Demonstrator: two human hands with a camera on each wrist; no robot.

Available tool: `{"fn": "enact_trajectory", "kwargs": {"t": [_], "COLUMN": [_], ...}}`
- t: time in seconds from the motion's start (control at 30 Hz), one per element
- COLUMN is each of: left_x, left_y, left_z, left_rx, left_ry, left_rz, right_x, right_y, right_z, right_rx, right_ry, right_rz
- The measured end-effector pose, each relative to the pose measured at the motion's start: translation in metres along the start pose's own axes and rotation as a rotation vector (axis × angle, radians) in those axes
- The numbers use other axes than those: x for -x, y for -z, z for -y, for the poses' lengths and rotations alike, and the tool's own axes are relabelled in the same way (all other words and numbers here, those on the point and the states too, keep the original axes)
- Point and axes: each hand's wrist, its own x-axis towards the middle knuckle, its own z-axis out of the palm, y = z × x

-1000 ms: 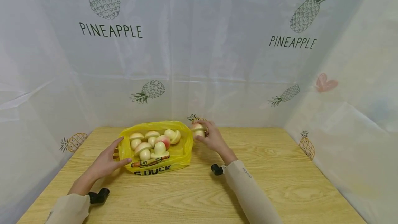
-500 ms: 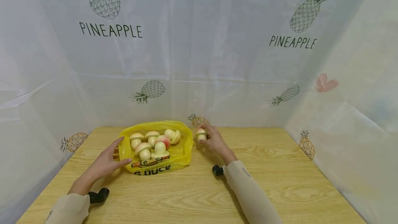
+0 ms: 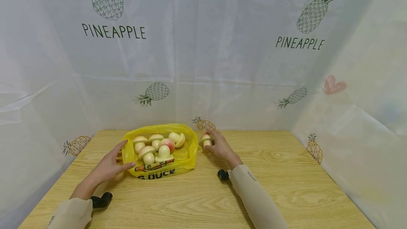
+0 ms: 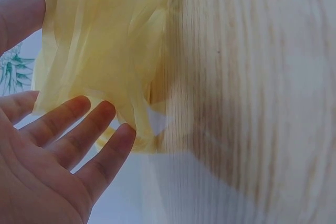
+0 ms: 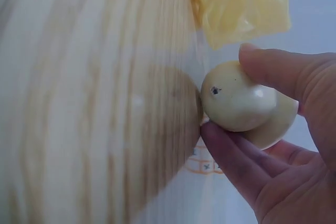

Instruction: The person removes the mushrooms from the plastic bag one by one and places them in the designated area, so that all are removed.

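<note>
A yellow plastic bag point(image 3: 190, 158) with black lettering lies with its mouth open, holding several pale toy mushrooms point(image 3: 148, 154), one with a red cap. My left hand point(image 3: 108, 165) rests at the bag's left side, fingers loosely extended; in the left wrist view, the fingertips point(image 4: 107, 111) meet the yellow plastic. Just right of the bag, my right hand point(image 3: 220, 147) pinches another toy mushroom point(image 3: 207, 143), cap up, between thumb and fingers. The right wrist view shows the mushroom's rounded stem point(image 5: 231, 103) right at the tabletop, with a small dark hole in it.
The wooden table point(image 3: 279, 183) extends in front of and right of the bag. A white curtain point(image 3: 222, 63) printed with pineapples closes off the back and sides. Black wrist mounts point(image 3: 101, 200) stick out by both sleeves.
My right hand has moved the mushroom slightly right and down, away from the bag's right edge to the tabletop. The left hand and the bag stay in place.
</note>
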Motion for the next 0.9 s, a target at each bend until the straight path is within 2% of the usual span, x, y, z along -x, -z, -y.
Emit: {"fn": "enact_trajectory", "kwargs": {"t": [0.4, 0.9], "left_x": [0.0001, 0.0021], "left_y": [-0.0002, 0.0002], "left_z": [-0.0006, -0.003], "left_rx": [0.0, -0.008], "left_ry": [0.002, 0.003], "left_rz": [-0.003, -0.007], "right_x": [0.0005, 0.0028], "right_y": [0.001, 0.0014], "right_z": [-0.0007, 0.0009], "right_rx": [0.042, 0.065], "right_ry": [-0.041, -0.045], "right_rz": [0.004, 0.005]}}
